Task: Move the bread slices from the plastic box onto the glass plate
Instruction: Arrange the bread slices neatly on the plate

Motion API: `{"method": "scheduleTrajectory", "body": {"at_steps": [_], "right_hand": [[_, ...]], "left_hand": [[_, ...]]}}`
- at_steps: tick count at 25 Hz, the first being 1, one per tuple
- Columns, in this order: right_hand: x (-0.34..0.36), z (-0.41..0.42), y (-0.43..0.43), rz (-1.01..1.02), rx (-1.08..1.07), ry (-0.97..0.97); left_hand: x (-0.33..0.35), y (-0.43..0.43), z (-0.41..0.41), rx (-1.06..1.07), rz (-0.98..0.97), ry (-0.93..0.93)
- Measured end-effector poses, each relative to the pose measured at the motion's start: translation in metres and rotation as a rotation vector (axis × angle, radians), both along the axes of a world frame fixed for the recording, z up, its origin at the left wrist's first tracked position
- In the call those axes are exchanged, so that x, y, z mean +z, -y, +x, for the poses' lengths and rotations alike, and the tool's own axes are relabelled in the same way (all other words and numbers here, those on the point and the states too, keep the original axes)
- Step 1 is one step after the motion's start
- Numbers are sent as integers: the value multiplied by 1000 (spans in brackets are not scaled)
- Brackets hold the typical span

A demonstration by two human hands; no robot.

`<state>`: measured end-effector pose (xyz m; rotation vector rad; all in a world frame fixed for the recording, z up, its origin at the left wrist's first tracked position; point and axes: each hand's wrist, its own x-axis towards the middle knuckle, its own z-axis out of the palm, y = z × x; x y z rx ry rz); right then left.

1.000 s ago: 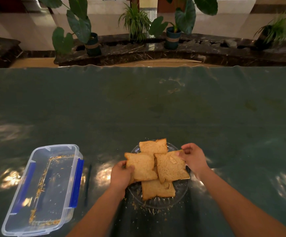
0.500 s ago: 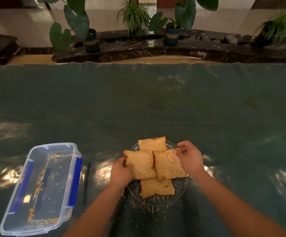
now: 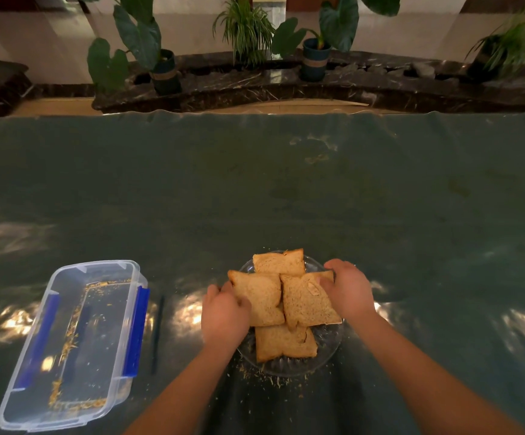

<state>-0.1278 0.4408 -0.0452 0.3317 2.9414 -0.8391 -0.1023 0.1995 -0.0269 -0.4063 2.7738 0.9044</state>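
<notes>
Nearest, below both hands, one of the four bread slices [image 3: 284, 342] lies flat on the glass plate [image 3: 328, 343], crumbs strewn on the table [image 3: 286, 199]. The left hand [image 3: 225, 315] curls loosely over one slice's edge; the right hand [image 3: 347, 288] presses fingers on another's corner. Light, soft and crumbly, they want gentle edge holds. Left of the hands, the plastic box [image 3: 69, 343] holds only crumbs.

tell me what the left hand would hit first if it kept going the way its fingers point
The left hand points up and to the right, its fingers already on the left bread slice. Going on, it would probably push that slice into the right slice on the glass plate.
</notes>
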Motion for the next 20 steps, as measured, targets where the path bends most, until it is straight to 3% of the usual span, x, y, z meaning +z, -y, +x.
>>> {"method": "scheduleTrajectory", "body": {"at_steps": [14, 20], "right_hand": [[-4, 22, -1, -3, 41, 7], [-7, 28, 0, 18, 22, 5]], "left_hand": [[3, 3, 4, -2, -24, 23], [-4, 4, 16, 8, -29, -112]]}}
